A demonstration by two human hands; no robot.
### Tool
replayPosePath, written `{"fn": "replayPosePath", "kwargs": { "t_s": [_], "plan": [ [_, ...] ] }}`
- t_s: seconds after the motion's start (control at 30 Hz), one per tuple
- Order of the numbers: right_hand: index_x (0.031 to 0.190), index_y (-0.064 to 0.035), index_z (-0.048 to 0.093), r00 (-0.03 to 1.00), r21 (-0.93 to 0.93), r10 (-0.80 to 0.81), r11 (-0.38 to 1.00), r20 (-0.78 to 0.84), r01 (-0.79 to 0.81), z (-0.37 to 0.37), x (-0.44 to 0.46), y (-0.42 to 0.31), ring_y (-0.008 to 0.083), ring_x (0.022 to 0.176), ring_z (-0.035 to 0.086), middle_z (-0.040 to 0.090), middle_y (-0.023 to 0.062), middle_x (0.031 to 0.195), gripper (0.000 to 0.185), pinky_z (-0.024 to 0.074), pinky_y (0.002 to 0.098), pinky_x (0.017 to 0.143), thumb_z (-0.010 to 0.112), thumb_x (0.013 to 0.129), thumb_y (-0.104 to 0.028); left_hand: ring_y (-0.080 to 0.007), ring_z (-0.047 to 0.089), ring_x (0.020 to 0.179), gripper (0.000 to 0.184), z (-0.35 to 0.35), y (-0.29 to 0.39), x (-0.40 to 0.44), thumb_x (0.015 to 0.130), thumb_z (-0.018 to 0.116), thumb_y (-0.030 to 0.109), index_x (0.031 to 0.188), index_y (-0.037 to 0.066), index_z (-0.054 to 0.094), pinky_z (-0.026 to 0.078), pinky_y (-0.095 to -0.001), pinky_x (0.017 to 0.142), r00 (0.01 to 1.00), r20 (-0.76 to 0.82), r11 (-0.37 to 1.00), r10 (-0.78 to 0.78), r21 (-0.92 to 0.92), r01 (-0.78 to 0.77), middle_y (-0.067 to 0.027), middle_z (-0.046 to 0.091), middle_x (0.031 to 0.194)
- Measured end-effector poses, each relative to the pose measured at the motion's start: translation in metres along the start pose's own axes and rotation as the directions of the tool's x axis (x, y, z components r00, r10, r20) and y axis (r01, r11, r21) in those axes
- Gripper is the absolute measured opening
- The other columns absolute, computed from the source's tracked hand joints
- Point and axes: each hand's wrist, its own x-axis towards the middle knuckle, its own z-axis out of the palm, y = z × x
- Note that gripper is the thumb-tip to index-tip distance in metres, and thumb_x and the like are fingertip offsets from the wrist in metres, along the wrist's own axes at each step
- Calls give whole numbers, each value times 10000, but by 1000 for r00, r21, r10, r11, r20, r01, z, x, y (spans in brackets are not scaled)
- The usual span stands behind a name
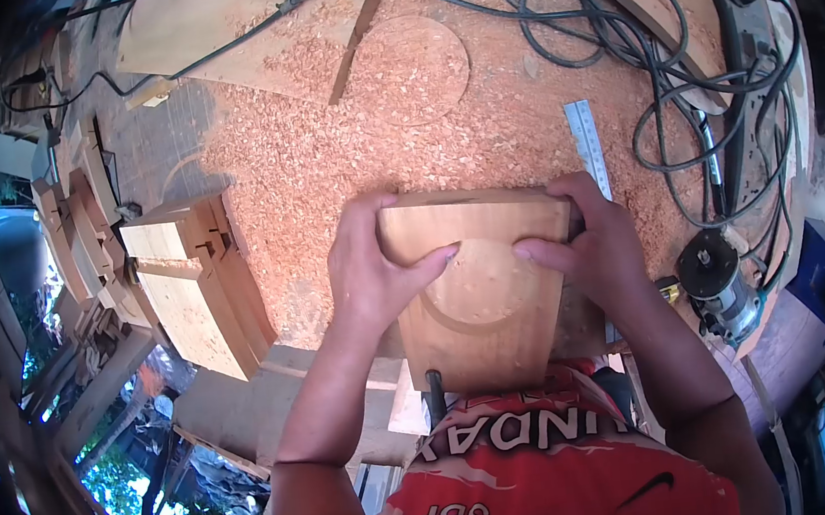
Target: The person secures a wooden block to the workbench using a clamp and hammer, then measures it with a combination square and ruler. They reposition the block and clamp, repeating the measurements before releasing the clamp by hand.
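A thick wooden board (478, 356) with a shallow round recess in its face lies before my body, its near end close to the red shirt. My left hand (368, 262) grips the board's far left corner, thumb on top beside the recess. At the far right corner my right hand (599, 236) holds it the same way, its thumb pointing inward. The fingers of both hands are partly hidden behind the board's edges. A short dark rod (435, 394) shows by the near left corner.
Wood shavings (295, 189) cover the bench around a round disc (410, 70). A steel ruler (586, 144) lies to the right, near a power tool that looks like a router (717, 281). Looped black cable (598, 12) spreads at the back right. Stacked wooden blocks (198, 300) stand left.
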Motion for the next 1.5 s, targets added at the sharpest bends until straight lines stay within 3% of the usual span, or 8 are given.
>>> {"fn": "replayPosePath", "kwargs": {
  "t_s": [0.03, 0.07, 0.13, 0.2, 0.27, 0.43, 0.7, 1.5],
  "plan": [
    [1150, -76, 560, 1000, -1, -3, 1000, -4, 3, -3, 1, -6, 293, 786, 682, 685, 136, 891, 640, 536, 378, 720, 874, 683, -381, -295, 602, 1038, 724, -2, 5, 2, 623, 918, 261, 1177, 23, 518, 503, -383, 894, 998, -23, 983, 58, 173, -54, -174, 592, 1133],
    [1137, -73, 561, 1000, -95, 3, 995, 28, 0, -7, 1, -14, 307, 830, 674, 668, 143, 937, 610, 537, 390, 734, 853, 702, -385, -295, 602, 1038, 724, -2, 8, 4, 623, 918, 261, 1177, 23, 518, 503, -383, 894, 998, -26, 983, 64, 175, -58, -174, 592, 1133],
    [1124, -71, 562, 998, -186, 12, 983, 55, -2, -9, -3, -22, 321, 873, 665, 651, 150, 983, 581, 538, 402, 748, 833, 720, -389, -353, 565, 1064, 663, -2, 16, 6, 629, 899, 287, 1134, 19, 563, 469, -435, 926, 934, -110, 883, 340, 380, -277, -191, 588, 1139],
    [1110, -41, 552, 938, -464, -346, 835, -23, 296, -7, -6, -23, 330, 953, 636, 587, 151, 1067, 550, 542, 414, 775, 804, 737, -357, -362, 554, 1079, 647, 2, 13, 7, 656, 882, 294, 1146, 16, 564, 455, -445, 937, 919, -69, 871, 388, 354, -342, -192, 589, 1141],
    [1109, -22, 547, 913, -502, -407, 788, 9, 356, -4, -9, -29, 335, 976, 624, 559, 157, 1086, 556, 543, 411, 788, 799, 735, -346, -376, 548, 1077, 615, 2, 14, 8, 721, 831, 320, 1178, 9, 562, 453, -449, 934, 885, -21, 843, 465, 316, -435, -192, 588, 1128],
    [1104, 24, 540, 908, -562, -403, 727, 115, 394, 3, -2, -25, 349, 998, 619, 542, 184, 1106, 558, 546, 402, 826, 781, 754, -339, -364, 553, 1040, 620, 8, 26, 1, 736, 800, 398, 1159, 2, 577, 466, -428, 912, 910, -51, 849, 411, 385, -362, -183, 593, 1097],
    [1119, 53, 573, 870, -649, -489, 644, 59, 405, 12, 2, -14, 367, 1050, 617, 561, 214, 1141, 557, 523, 440, 896, 721, 796, -376, -342, 566, 1054, 682, 21, 13, -6, 757, 746, 553, 1136, -1, 627, 484, -424, 905, 879, -198, 842, 434, 436, -317, -185, 615, 1077],
    [1103, 18, 623, 856, -685, -514, 643, -53, 343, 19, -4, -16, 365, 1030, 622, 590, 211, 1140, 550, 507, 433, 894, 731, 752, -391, -334, 537, 1113, 590, 15, 12, -12, 760, 761, 501, 1089, 25, 646, 488, -439, 931, 883, -170, 835, 438, 442, -329, -162, 611, 1119]
  ]
}}
